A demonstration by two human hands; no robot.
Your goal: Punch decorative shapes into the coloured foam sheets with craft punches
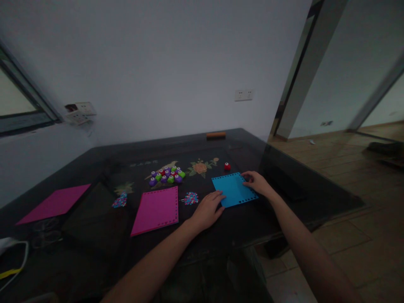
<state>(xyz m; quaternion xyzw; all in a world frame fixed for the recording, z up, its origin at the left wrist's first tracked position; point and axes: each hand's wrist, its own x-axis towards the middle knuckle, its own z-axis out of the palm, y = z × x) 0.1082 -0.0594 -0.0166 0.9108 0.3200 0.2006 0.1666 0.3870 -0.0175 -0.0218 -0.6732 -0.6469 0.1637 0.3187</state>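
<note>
A blue sheet [232, 190] with small dark marks or holes along its edges lies on the dark table [202, 235]. My left hand [208, 208] rests at its lower left corner, fingers spread, holding nothing. At the upper right edge of the sheet, my right hand [255, 183] has its fingers closed around a small dark object that I cannot make out. Just above the sheet stands a small red piece with a white top [227, 166]. A pink sheet [158, 207] with similar marks lies left of my left hand, and a pile of small coloured bits [191, 198] sits between them.
Several purple, green and red pieces [167, 175] cluster behind the pink sheet. Further left are another coloured pile [120, 200] and a second pink sheet [57, 203]. An orange-brown roll [216, 135] lies by the wall; a cable [25, 256] is at lower left.
</note>
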